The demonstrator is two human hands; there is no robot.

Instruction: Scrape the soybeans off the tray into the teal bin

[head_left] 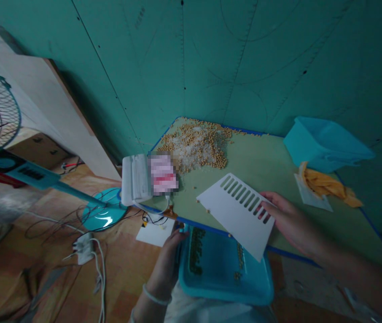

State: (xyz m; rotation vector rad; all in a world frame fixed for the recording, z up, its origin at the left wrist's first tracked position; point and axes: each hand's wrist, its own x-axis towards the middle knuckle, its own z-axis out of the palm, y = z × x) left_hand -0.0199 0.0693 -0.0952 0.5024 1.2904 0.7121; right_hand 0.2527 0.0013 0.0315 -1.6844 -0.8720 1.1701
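Head camera shows a white board [231,215] in the right hand [283,220], whose fingers are closed around its slotted edge. The board is above the near edge of the table [258,157], and its lowest corner hangs over the blue tray [216,264]. Its long axis runs from upper left to lower right; the slotted side faces the upper right, and the plain long side faces the lower left. It looks flat, thin and smooth, with one row of rounded slots. The left hand [169,253] grips the tray at its left rim, though some fingers are hidden. Small yellowish balls [216,134], mixed with whitish bits [193,150], lie heaped in the table's far left part.
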